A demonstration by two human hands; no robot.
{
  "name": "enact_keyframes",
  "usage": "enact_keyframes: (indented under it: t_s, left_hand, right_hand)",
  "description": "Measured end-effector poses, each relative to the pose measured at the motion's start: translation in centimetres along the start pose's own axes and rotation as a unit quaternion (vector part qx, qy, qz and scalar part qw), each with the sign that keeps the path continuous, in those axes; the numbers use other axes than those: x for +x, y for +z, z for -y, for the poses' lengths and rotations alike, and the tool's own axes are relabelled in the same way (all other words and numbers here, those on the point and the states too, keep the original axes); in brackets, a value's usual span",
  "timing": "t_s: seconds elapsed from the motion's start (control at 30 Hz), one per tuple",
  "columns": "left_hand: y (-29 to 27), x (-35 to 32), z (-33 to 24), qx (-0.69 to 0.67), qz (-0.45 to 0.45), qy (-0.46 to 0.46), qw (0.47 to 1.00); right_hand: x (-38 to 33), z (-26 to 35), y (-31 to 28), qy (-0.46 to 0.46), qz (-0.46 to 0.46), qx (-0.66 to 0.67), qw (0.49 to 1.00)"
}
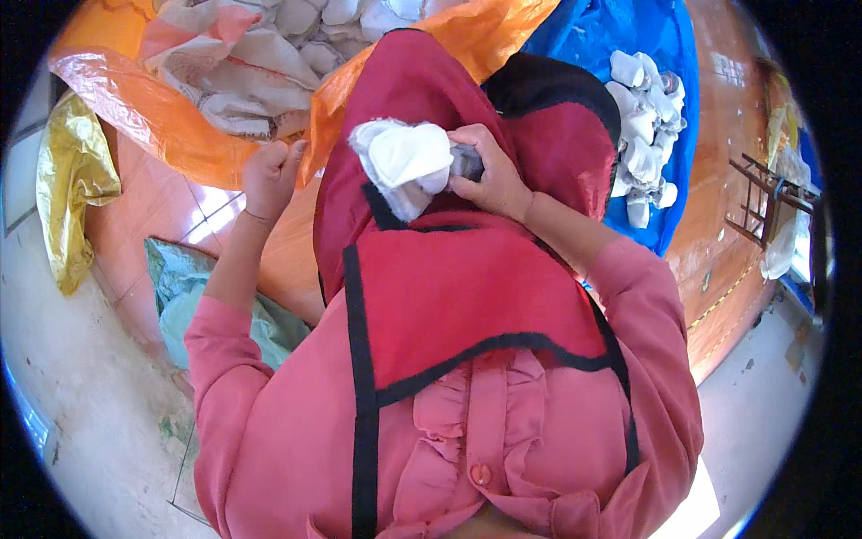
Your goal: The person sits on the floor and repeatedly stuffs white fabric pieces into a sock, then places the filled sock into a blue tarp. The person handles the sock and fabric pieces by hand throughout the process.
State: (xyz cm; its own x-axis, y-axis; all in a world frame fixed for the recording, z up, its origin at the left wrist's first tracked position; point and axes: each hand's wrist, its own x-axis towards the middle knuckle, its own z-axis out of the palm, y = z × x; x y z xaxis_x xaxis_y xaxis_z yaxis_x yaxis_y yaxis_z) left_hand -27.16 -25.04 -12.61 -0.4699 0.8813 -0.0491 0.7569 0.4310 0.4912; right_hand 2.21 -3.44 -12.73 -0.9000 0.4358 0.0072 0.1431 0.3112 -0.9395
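Note:
My right hand (pixel 489 175) grips a bundle of white fabric pieces (pixel 404 162) together with a small dark object, held over a red cloth with black trim (pixel 449 296) that lies across my lap. My left hand (pixel 269 175) is closed in a fist at the edge of an orange plastic sheet (pixel 171 126), pinching that edge as far as I can see. Both forearms wear pink sleeves.
Several white pieces lie in a woven sack on the orange sheet (pixel 296 36) at the top. A blue plastic sheet (pixel 593 27) at the upper right holds a pile of white pieces (pixel 646 135). A yellow bag (pixel 76 180) lies left, a green sack (pixel 189 287) beneath, a wooden stool (pixel 763 198) right.

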Motion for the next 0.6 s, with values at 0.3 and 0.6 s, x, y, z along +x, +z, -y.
enact_keyframes:
  t_s: [0.3,0.6]
  left_hand:
    - [-0.9,3.3,-16.7,0.0,-0.162,0.084,0.983]
    - [2.7,2.9,-15.6,0.092,-0.273,0.073,0.955]
  right_hand:
    - [2.3,7.0,1.1,0.106,-0.082,-0.034,0.99]
    - [1.9,5.0,3.6,0.113,-0.17,0.037,0.978]
